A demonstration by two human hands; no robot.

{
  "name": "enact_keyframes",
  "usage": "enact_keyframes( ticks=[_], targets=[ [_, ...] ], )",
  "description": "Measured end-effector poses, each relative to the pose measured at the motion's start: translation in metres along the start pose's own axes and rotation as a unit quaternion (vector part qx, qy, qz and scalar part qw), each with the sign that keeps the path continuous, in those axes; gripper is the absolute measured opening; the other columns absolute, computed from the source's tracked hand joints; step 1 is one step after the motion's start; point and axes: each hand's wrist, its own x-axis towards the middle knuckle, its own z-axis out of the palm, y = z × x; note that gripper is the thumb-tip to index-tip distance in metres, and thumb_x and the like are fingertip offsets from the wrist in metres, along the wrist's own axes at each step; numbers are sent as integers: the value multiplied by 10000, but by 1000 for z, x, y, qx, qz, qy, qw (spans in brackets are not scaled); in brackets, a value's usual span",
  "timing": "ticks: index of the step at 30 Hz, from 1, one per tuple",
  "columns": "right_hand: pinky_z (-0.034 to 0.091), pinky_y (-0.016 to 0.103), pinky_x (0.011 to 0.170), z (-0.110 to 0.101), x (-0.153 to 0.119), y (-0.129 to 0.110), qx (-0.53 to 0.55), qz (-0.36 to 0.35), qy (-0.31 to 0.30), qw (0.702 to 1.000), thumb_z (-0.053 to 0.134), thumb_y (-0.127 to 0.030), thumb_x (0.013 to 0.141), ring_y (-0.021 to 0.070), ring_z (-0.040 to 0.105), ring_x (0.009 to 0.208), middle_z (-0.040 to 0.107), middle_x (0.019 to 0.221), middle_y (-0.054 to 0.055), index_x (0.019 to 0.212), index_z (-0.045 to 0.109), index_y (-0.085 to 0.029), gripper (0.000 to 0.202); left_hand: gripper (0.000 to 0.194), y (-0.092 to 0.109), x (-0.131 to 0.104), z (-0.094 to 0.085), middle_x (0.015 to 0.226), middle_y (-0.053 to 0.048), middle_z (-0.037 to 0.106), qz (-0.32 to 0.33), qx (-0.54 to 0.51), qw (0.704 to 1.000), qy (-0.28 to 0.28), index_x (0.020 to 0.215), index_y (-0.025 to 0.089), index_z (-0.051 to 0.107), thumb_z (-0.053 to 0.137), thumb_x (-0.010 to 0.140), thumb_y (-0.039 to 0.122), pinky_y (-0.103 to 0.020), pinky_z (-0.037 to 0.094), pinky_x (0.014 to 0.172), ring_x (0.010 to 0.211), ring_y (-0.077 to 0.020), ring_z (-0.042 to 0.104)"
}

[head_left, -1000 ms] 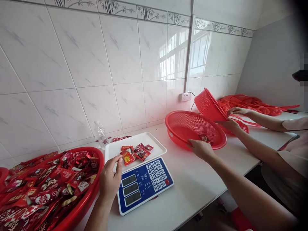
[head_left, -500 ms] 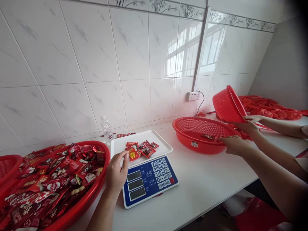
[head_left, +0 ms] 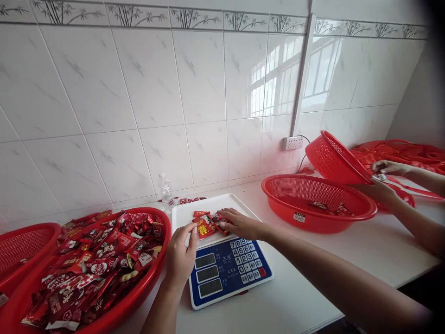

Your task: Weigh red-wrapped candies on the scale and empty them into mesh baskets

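Observation:
A red snack packet with yellow print (head_left: 206, 228) lies on the white scale tray (head_left: 181, 211), and my left hand (head_left: 181, 246) pinches its left edge between thumb and forefinger. From the right, my right hand (head_left: 241, 224) reaches over the tray, its fingers stretched out on top of the dark red packets (head_left: 219, 218) beside it and partly hiding them. A smaller red packet (head_left: 201, 214) lies just behind. In front of the tray is the scale's blue panel (head_left: 229, 269) with its keypad and displays.
Left of the scale stands a red basket (head_left: 163, 241) heaped with wrapped snacks; another red basket (head_left: 41, 232) adjoins it. At right, a large red basket (head_left: 295, 204) holds a few packets. Another person's hands (head_left: 382, 190) tilt a red basket (head_left: 333, 160) above it. A plastic bottle (head_left: 167, 192) stands by the wall.
My right hand has moved left from the right-hand basket to the scale tray. More packets now show in that basket. My left hand stays at the red packet.

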Motion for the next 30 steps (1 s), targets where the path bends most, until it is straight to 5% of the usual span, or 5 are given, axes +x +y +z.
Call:
enact_keyframes(
  ticks=[7, 10, 16, 20, 30],
  targets=[
    [101, 666, 1008, 13, 47, -20, -24, -14, -19, 999, 272, -712, 811, 356, 23, 1374, 164, 1515, 107, 1432, 225, -304, 745, 200, 3, 0, -3, 917, -78, 689, -6, -13, 1000, -5, 988, 183, 615, 454, 896, 259, -321, 538, 752, 851, -187, 652],
    [91, 684, 986, 18, 58, -26, -42, -46, -22, 998, 321, -707, 802, 373, 109, 1361, 261, 1487, 102, 1392, 318, -330, 700, 191, 4, 1, -3, 919, -71, 688, -3, -20, 1000, -7, 986, 186, 613, 455, 895, 243, -313, 536, 765, 860, -181, 650],
    [232, 478, 1023, 24, 66, -28, -67, -144, 10, 987, 413, -603, 821, 269, 419, 1217, 510, 1307, 86, 1258, 509, -285, 549, 179, 3, 1, -1, 889, -64, 690, -1, -9, 1000, -2, 969, 180, 612, 461, 891, 236, -290, 540, 746, 835, -171, 655],
    [264, 434, 1009, 10, 65, -22, -74, -184, 3, 980, 538, -557, 762, 250, 465, 1169, 569, 1231, 65, 1211, 552, -284, 525, 182, 1, 0, 0, 888, -65, 692, -3, 0, 1000, 0, 962, 179, 616, 460, 893, 242, -295, 541, 742, 832, -173, 657],
    [385, 429, 930, -17, 31, 5, -71, -66, -9, 995, 472, -515, 805, 306, 458, 1192, 482, 1342, 126, 1361, 408, -234, 626, 171, -1, -1, 1, 883, -56, 693, 3, 4, 1000, 4, 950, 185, 620, 471, 890, 245, -281, 535, 745, 828, -167, 658]
  ],
)
